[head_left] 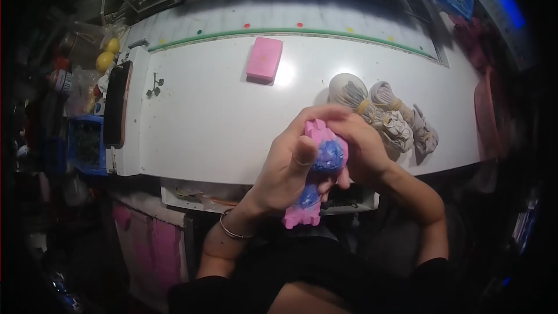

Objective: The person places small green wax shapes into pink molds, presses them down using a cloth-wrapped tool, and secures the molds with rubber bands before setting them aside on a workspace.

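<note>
At the white table's (200, 116) six o'clock, I see the left hand (280, 166) and right hand (366, 142) half-curled around a pink-and-blue workpiece (328, 154); a pink block (264, 59) lies toward eleven.

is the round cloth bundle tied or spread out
Tied: a yellow band cinches the round cloth bundle near the right hand.

Our forearms converge near the middle of the view: the left forearm (228, 238) slants up and rightward, the right forearm (419, 202) up and leftward from a bent elbow (437, 224). Our left grip (285, 161) and right grip (366, 142) are both curled in a firm hold, close together. The left thumb (305, 151) points upward, its palm side turned right. We see the back of the right, its wrist (388, 173) bare; fingertips (344, 179) show below, though whose is unclear.
</note>
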`<action>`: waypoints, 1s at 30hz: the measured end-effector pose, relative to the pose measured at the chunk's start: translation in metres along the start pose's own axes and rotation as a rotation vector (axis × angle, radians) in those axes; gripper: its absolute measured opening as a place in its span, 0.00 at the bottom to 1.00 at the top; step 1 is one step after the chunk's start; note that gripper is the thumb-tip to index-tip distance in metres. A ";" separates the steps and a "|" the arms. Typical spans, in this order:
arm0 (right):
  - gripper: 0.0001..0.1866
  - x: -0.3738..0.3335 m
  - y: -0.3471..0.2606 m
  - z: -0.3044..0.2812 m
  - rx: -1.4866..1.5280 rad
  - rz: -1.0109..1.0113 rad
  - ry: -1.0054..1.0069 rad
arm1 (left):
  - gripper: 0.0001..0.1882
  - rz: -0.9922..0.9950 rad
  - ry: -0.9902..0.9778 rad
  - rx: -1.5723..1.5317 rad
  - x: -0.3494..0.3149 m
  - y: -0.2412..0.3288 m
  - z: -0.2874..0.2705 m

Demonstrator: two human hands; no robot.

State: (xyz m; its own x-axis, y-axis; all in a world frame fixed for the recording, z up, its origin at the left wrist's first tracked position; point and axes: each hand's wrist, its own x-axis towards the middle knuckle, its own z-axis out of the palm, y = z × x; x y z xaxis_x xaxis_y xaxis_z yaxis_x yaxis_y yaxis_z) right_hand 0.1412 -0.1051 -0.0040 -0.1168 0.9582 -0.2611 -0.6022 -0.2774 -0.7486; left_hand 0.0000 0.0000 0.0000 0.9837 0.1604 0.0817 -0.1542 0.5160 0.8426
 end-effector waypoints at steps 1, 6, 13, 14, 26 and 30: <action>0.24 -0.001 0.002 -0.001 0.072 -0.041 -0.023 | 0.31 -0.025 0.043 0.001 0.000 0.000 0.001; 0.19 -0.008 -0.012 0.001 -1.044 -0.600 0.570 | 0.22 -0.018 0.198 -0.013 0.003 -0.004 -0.005; 0.35 -0.014 0.002 -0.013 -2.067 -0.293 0.730 | 0.21 0.036 0.384 0.078 0.013 -0.021 -0.012; 0.36 -0.018 -0.004 -0.006 -1.931 -0.296 0.673 | 0.20 0.065 0.393 0.100 0.014 -0.024 -0.015; 0.29 -0.014 -0.002 0.036 -1.983 -0.769 0.592 | 0.24 0.179 0.546 0.425 0.020 -0.011 -0.008; 0.26 -0.012 0.001 0.031 -1.798 -1.079 0.830 | 0.21 0.149 0.542 0.188 0.016 -0.008 -0.008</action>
State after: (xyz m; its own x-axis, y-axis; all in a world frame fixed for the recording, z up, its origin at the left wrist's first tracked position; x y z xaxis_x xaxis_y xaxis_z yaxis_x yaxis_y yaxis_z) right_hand 0.1170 -0.1150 0.0172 0.1981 0.6474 0.7359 0.9750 -0.0528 -0.2160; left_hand 0.0161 0.0054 -0.0098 0.7576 0.6518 -0.0354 -0.2191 0.3050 0.9268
